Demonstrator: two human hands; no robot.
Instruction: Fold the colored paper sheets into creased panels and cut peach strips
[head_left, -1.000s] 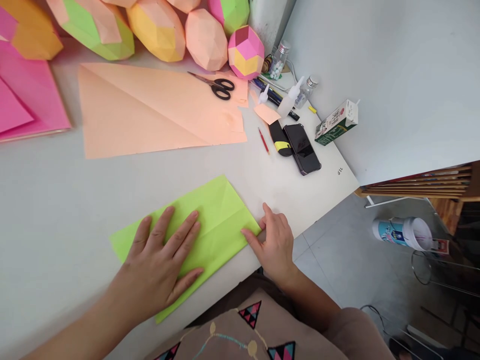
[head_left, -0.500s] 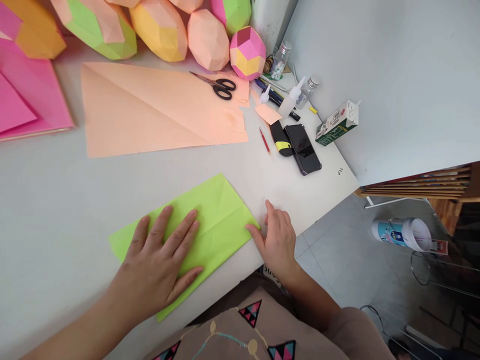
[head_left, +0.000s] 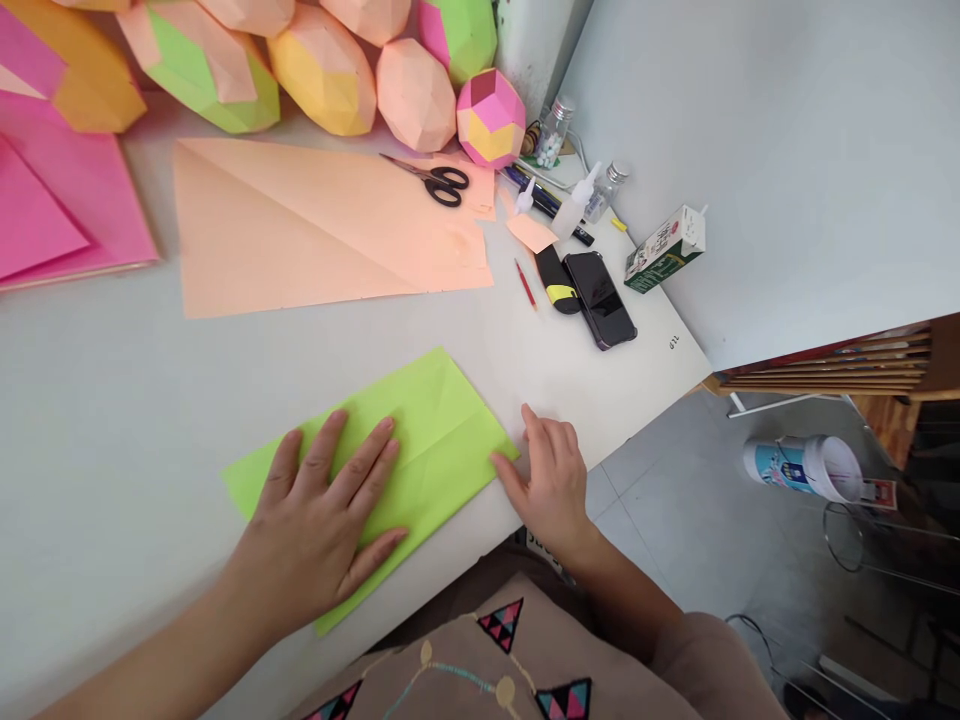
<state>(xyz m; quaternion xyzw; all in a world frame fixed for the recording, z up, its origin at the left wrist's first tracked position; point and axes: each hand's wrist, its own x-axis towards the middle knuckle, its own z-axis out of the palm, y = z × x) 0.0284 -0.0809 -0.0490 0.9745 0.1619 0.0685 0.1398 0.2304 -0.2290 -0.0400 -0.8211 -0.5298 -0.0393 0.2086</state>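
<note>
A folded sheet of lime-green paper (head_left: 442, 430) lies slantwise on the white table near its front edge, with crease lines showing. My left hand (head_left: 315, 510) rests flat on its left half, fingers spread and thumb out to the side. At the paper's right corner is my right hand (head_left: 551, 475), its thumb touching or just beside the corner. The fingers of that hand are apart from the thumb and lie on the table, holding nothing.
Behind the green paper lies a peach sheet (head_left: 322, 235) with black-handled scissors (head_left: 446, 186) on it. Right of that are a red pencil (head_left: 525, 284), a phone (head_left: 601, 300), a glue bottle (head_left: 571, 212) and a carton (head_left: 666, 250). Several faceted paper shapes (head_left: 416, 97) line the back; pink sheets (head_left: 124, 215) lie left.
The camera view has shifted slightly, so the things at the back sit a little lower. Both hands and the green paper keep nearly the same positions.
</note>
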